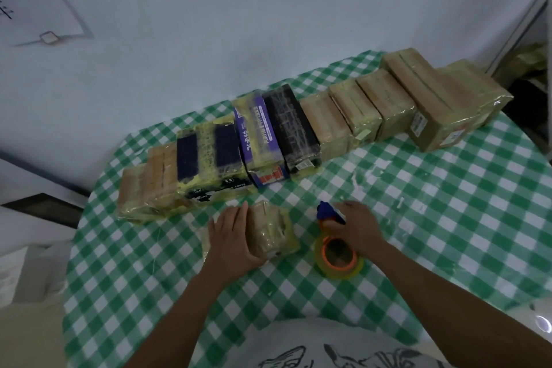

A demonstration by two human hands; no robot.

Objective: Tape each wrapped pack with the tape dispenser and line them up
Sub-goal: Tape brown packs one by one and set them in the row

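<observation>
A small wrapped pack (pixel 270 231) is shown lying on a green-and-white checked tablecloth (pixel 433 218), towards the near side of the table and just in front of a row of packs (pixel 301 128) lined up side by side along the far side. The left hand (pixel 230 237) is laid against the pack's left flank, its fingers straight and pressed close together, the thumb stretched along the near edge. Just to the right, apart from the pack, a tape dispenser (pixel 339 251) (blue handle, orange core, yellowish roll) is rested on the cloth and gripped by the right hand (pixel 358 227), whose fingers are curled round the handle. Brown, black and purple packs are seen under glossy film in the row.
</observation>
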